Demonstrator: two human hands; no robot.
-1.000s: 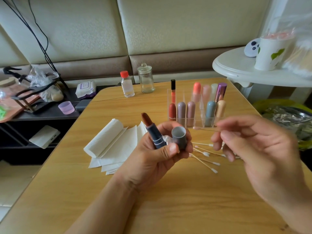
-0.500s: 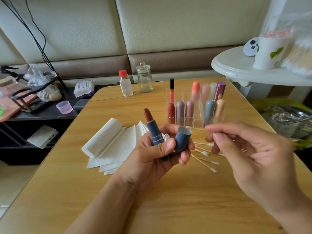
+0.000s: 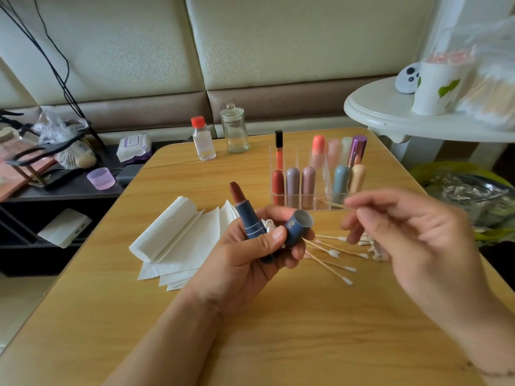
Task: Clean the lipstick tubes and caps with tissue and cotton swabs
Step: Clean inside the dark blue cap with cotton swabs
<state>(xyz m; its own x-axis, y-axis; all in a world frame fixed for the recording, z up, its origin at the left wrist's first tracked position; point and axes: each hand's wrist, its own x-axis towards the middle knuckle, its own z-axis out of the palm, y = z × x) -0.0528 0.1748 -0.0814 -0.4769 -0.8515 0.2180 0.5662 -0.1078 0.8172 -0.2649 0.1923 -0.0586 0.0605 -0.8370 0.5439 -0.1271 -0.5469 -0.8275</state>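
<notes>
Left hand [image 3: 245, 254], raised over the middle of the wooden table [image 3: 250, 330], grasps an uncapped blue lipstick tube [image 3: 249, 218] and, beside it, its blue cap [image 3: 298, 225] with the open end up. Right hand [image 3: 412, 235] pinches a cotton swab [image 3: 335, 204] above loose swabs [image 3: 334, 253] lying toward the right edge. Folded tissue [image 3: 178, 235] lies toward the left edge; a clear organizer [image 3: 315, 176] of lipsticks stands toward the far edge.

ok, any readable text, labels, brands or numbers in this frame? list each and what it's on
None can be read.
Wet-wipe pack: purple label with print, too blurred to read.
Lipstick cap in the left hand: small pale mark on its side, too small to make out.
Clear bottle with the red top: no label visible.
White cup: green leaf picture only, no words.
</notes>
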